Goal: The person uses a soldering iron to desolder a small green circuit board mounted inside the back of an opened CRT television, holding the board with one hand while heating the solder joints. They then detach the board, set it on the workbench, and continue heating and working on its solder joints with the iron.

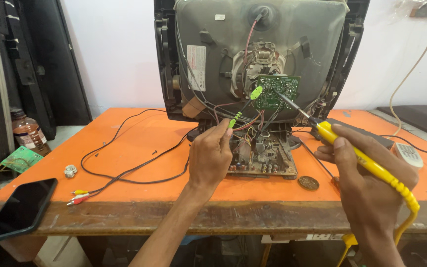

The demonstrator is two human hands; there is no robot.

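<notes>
Small green circuit board (276, 92) seen at neck of opened television tube (258, 54), above centre of orange table (139, 143). Tip of yellow soldering iron (366, 160) brought to board; handle gripped in closed right hand (366, 168). Green-handled tool (245, 105) pinched by left hand (209, 157), tip at board's left edge. Chassis board (263, 158) below tube. Black phone (21, 210) at table's left corner.
</notes>
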